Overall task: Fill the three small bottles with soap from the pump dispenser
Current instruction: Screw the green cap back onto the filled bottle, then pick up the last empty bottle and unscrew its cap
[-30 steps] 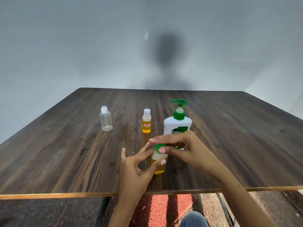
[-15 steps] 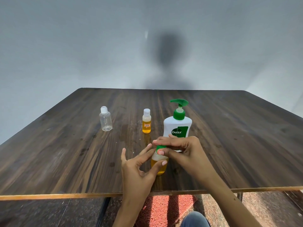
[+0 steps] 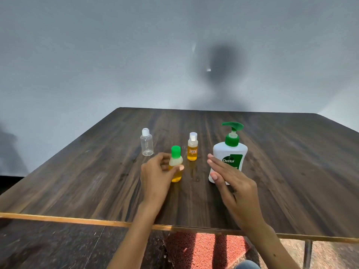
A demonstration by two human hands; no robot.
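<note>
Now left hand (image 3: 157, 175) grips green-capped small bottle (image 3: 175, 166), soap-filled, upright on table (image 3: 291, 171). Right hand (image 3: 231, 183) open, holds nothing, in front of Dettol pump dispenser (image 3: 231, 152). White-capped bottle (image 3: 192, 147) w/ soap behind; clear empty bottle (image 3: 146, 142) probably next: uncap, bring under pump.

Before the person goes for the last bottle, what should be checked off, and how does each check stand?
1. Green-capped small bottle holds amber soap: ok, partly filled.
2. Its green cap is on: ok; whether it is tight, cannot tell.
3. Left hand has let go of it: not ok, the fingers curl round it.
4. Right hand is free: ok, open, in front of the white pump dispenser with green pump.
5. White-capped small bottle with amber soap: ok, filled and capped.
6. Clear plastic small bottle with white cap: not ok, empty, cap on.
</note>
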